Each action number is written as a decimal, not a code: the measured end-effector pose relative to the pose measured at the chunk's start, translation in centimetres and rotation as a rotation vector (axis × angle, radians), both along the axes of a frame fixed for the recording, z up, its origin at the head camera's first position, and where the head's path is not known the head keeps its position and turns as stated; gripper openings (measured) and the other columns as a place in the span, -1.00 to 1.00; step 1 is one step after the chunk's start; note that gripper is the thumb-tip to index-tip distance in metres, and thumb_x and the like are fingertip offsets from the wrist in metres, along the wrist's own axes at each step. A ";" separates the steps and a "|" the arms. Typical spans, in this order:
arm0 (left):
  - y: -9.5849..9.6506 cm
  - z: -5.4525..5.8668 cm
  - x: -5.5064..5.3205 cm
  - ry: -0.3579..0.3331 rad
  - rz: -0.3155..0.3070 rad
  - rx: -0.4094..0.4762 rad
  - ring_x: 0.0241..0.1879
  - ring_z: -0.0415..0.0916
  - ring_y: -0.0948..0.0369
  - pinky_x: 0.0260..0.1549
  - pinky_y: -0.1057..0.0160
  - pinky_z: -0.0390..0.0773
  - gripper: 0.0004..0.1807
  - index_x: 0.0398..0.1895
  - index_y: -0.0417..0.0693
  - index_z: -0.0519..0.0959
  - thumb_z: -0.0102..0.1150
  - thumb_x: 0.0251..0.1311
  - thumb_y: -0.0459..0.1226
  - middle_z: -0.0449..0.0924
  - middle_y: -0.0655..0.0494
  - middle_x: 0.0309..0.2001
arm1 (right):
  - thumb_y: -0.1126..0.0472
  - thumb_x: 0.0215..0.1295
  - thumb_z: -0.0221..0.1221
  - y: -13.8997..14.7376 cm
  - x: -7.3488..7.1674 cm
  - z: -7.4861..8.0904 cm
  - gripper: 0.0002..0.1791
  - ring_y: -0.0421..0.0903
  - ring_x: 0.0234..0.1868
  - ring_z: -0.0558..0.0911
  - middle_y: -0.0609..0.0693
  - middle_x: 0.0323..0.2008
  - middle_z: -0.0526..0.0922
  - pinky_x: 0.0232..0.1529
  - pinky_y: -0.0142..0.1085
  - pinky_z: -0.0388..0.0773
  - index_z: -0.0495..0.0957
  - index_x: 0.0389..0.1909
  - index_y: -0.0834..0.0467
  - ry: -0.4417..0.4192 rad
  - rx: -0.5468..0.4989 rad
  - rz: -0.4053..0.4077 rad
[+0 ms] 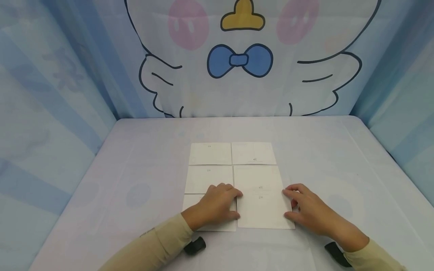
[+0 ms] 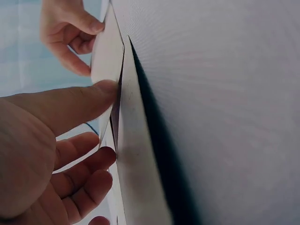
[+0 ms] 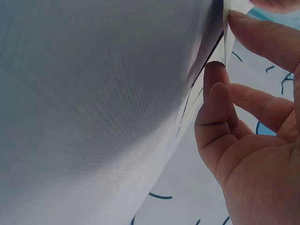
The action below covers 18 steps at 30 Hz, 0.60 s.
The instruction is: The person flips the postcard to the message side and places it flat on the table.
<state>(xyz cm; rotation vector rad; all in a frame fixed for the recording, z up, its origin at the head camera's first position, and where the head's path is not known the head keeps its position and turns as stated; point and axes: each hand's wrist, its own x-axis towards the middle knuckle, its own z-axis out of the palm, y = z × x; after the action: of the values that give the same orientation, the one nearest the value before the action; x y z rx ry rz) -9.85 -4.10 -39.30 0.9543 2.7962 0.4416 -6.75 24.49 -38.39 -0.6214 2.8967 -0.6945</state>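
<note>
Both hands hold a white card [image 1: 264, 212] at the lower right of a block of pale cards. My left hand [image 1: 215, 205] grips its left edge, thumb toward the near corner, and lies over the lower left card [image 1: 191, 202]. At the opposite edge, my right hand [image 1: 313, 210] pinches the card with thumb and fingers. In the left wrist view the held card [image 2: 108, 56] stands tilted off its neighbour [image 2: 136, 154], with a dark gap between. The held card's far edge meets the middle right card [image 1: 257, 175].
Further cards lie in two columns: a middle left card [image 1: 208, 180], an upper left card [image 1: 210, 154] and an upper right card [image 1: 254, 152]. A pale cloth covers the table [image 1: 142, 150]. Printed curtains [image 1: 237, 94] hang behind and at both sides. Black devices [image 1: 195, 246] sit at the wrists.
</note>
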 end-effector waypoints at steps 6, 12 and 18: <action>-0.1 0.0 0.0 0.011 0.001 -0.008 -0.06 0.48 0.19 -0.20 0.20 0.38 -0.45 0.07 0.03 0.64 0.51 0.03 0.03 0.62 0.14 -0.01 | 0.25 0.07 0.46 -0.2 0.0 0.1 -0.36 -0.26 -0.32 0.38 0.12 0.01 0.45 -0.29 -0.33 0.39 0.52 0.16 0.43 -0.022 0.007 0.000; -0.3 0.1 0.1 0.014 -0.015 0.009 -0.04 0.42 0.18 -0.19 0.23 0.36 -0.45 0.06 0.03 0.65 0.55 -0.01 -0.01 0.55 0.17 -0.01 | 0.24 0.08 0.46 -0.4 -0.1 0.0 -0.37 -0.20 -0.28 0.40 0.13 0.01 0.45 -0.28 -0.31 0.39 0.52 0.16 0.43 -0.031 0.022 0.004; -0.2 0.1 0.1 0.009 -0.060 -0.015 0.04 0.42 0.20 -0.16 0.24 0.35 -0.46 0.11 0.02 0.65 0.50 0.06 -0.02 0.60 0.22 0.11 | 0.23 0.09 0.46 -0.5 -0.1 -0.1 -0.38 -0.14 -0.20 0.42 0.12 0.00 0.45 -0.25 -0.29 0.39 0.53 0.16 0.41 -0.021 0.047 0.014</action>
<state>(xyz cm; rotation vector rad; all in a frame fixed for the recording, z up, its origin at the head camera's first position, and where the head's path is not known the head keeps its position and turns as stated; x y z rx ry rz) -9.76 -4.30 -39.18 1.0356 2.7663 0.4088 -6.83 24.02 -38.54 -0.6238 2.8772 -0.6256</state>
